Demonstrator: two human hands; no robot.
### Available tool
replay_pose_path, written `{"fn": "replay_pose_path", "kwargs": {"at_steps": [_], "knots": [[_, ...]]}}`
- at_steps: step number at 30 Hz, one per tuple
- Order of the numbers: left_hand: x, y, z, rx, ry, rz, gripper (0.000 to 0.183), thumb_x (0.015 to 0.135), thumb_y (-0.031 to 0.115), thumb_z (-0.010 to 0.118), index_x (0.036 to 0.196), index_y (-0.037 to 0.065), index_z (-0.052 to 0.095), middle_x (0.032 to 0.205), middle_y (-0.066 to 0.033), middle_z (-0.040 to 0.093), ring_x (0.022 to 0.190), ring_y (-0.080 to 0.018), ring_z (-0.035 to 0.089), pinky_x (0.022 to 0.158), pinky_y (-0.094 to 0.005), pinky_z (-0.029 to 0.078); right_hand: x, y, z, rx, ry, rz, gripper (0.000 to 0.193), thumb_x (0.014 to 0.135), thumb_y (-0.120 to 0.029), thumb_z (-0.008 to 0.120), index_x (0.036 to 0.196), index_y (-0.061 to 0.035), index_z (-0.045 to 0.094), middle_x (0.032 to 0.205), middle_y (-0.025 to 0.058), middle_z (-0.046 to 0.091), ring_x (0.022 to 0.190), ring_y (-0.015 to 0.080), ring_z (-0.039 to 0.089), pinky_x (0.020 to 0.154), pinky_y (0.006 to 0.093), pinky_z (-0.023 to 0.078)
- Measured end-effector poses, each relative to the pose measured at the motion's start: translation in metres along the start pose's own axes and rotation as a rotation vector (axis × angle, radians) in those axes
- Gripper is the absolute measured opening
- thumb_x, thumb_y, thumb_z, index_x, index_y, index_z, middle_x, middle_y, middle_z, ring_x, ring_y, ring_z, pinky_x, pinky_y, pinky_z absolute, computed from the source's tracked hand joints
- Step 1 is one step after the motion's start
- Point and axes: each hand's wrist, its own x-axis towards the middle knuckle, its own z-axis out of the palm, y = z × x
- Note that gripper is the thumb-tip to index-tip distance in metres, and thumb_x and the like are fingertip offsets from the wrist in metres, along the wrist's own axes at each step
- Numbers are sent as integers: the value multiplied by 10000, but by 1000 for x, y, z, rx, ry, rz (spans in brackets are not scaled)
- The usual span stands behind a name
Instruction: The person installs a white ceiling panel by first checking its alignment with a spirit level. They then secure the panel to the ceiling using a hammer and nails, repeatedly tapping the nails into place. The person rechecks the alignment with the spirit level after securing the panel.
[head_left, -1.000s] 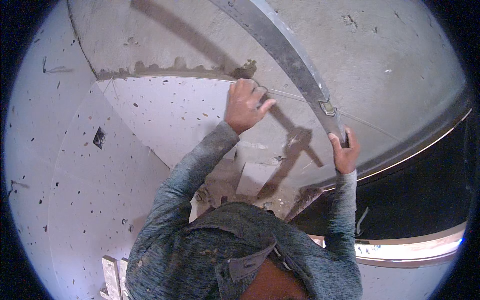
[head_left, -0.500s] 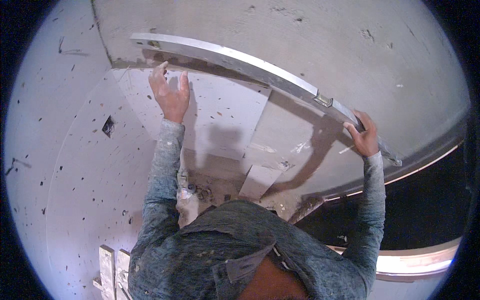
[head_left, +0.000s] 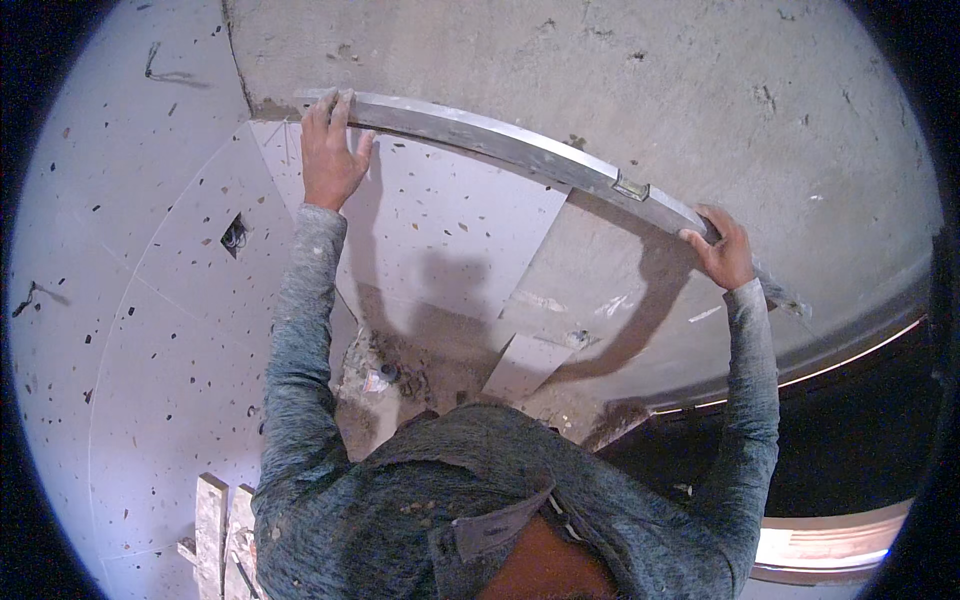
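Note:
A long silver spirit level with a small vial window lies against the rough grey wall, along the top edge of a white speckled tile. My left hand is on its left end, fingers reaching over the top edge and thumb below. Near the other end, my right hand grips the level, fingers over the top and thumb on the near face. The level's far right tip sticks out past that hand. A thin dark gap shows between level and tile near my left hand.
To the left stands a white speckled wall with a square cut-out holding wires. A loose white tile piece stands low by the grey wall. Rubble lies below, wooden boards at lower left, a dark opening at right.
My left hand has moved up from below the level onto its left end. That end has come down closer to the tile's top edge. My right hand keeps its grip.

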Motion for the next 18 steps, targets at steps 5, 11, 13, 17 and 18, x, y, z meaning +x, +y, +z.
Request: {"fn": "replay_pose_path", "kwargs": {"at_steps": [5, 11, 13, 17, 18], "knots": [[1, -16, 9, 18, -83, 52, 616, 780, 211, 745, 1338, 90, 516, 1315, -146, 511, 1231, -368, 450, 1066, -464, 359, 11, 0, 8, 35, -35, 25, 440, 814, -347, 740, 1113, -40, 642, 1068, 180, 662, 982, 365, 644, 848, 417, 509], [9, -30, 10, 76, -174, 57, 578, 800, 276, 736, 1315, 96, 547, 1297, -119, 542, 1210, -329, 482, 1046, -430, 384, 19, -12, 20, 31, 10, 115, 427, 797, -369, 745, 1073, -55, 659, 1046, 172, 667, 985, 360, 638, 867, 427, 500], [11, -27, 8, 101, -220, 33, 556, 812, 290, 726, 1305, 97, 557, 1301, -113, 545, 1214, -324, 483, 1047, -426, 387, 19, -21, 23, 20, 26, 138, 418, 789, -368, 750, 1053, -56, 663, 1031, 165, 666, 981, 354, 637, 867, 427, 498], [15, -34, 13, 72, -189, 75, 532, 823, 290, 717, 1299, 106, 567, 1304, -110, 549, 1224, -319, 482, 1046, -420, 395, 14, -20, 29, -19, 107, 107, 392, 780, -352, 754, 1024, -57, 667, 994, 148, 661, 951, 339, 634, 848, 429, 499], [15, -34, 14, 62, -183, 79, 533, 823, 290, 717, 1300, 108, 567, 1306, -109, 549, 1226, -317, 483, 1045, -418, 398, 11, -17, 32, -27, 151, 88, 383, 779, -346, 754, 1018, -59, 668, 986, 144, 659, 943, 336, 632, 843, 431, 499]]}}
